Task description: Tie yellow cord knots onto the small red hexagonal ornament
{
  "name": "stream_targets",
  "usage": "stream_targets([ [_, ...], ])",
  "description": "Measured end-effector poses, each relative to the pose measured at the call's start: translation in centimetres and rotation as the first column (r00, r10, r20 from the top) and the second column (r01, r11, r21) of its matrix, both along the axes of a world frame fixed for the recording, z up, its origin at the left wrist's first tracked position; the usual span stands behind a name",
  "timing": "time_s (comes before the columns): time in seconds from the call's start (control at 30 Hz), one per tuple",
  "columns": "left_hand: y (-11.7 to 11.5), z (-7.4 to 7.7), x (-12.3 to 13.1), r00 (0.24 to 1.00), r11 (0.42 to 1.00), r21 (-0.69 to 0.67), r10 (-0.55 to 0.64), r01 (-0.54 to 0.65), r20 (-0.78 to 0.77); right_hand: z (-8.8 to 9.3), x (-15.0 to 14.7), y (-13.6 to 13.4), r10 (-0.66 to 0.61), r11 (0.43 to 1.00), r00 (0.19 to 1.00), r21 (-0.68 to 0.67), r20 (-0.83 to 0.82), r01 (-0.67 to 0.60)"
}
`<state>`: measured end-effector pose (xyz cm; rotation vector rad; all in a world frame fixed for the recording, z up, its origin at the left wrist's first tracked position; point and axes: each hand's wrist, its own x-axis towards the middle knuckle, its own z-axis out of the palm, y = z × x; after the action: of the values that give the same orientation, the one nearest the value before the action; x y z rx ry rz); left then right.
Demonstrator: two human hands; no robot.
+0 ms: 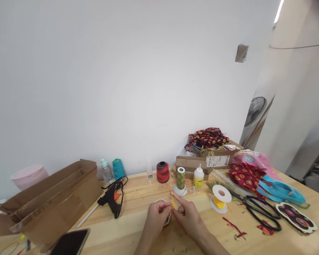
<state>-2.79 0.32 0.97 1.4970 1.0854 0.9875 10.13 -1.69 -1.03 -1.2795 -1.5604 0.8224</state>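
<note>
Near the table's front middle, my left hand [157, 214] is closed, its thumb and forefinger pinching a yellow cord [172, 199]. My right hand [188, 214] meets it from the other side, thumb and bent fingers closed on the same cord, with the forefinger stretched along it. A short end of the cord stands upright between the fingertips. Beneath the hands is a pale-edged flat piece [167, 221], mostly covered; whether either hand also grips it is hidden. A spool of yellow cord [219, 204] stands to the right of my right hand.
Behind the hands stand a red-and-black thread spool [163, 172], a green thread spool [180, 178] and a glue bottle [199, 177]. Black-handled scissors [266, 216] lie right, beside fabric scraps [234, 227]. Left are a glue gun [112, 201], a cardboard box [61, 209] and a phone [70, 243].
</note>
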Motion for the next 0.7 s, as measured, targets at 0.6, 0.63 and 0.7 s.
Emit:
stream_targets([
  [0.6,0.7,-0.4,0.1,0.964,0.979,-0.196,0.101,-0.052,0.248,2.0,1.1,-0.3,-0.009,0.978,0.822,-0.174,-0.569,-0.111],
  [0.63,0.7,-0.3,0.1,0.965,0.980,-0.193,0.101,-0.054,0.242,2.0,0.9,-0.3,-0.034,0.994,0.877,-0.106,-0.479,-0.019],
  [0.7,0.5,-0.1,0.1,0.972,0.985,-0.164,0.094,-0.059,0.216,2.0,0.6,-0.3,-0.078,0.995,0.945,0.034,-0.317,0.093],
])
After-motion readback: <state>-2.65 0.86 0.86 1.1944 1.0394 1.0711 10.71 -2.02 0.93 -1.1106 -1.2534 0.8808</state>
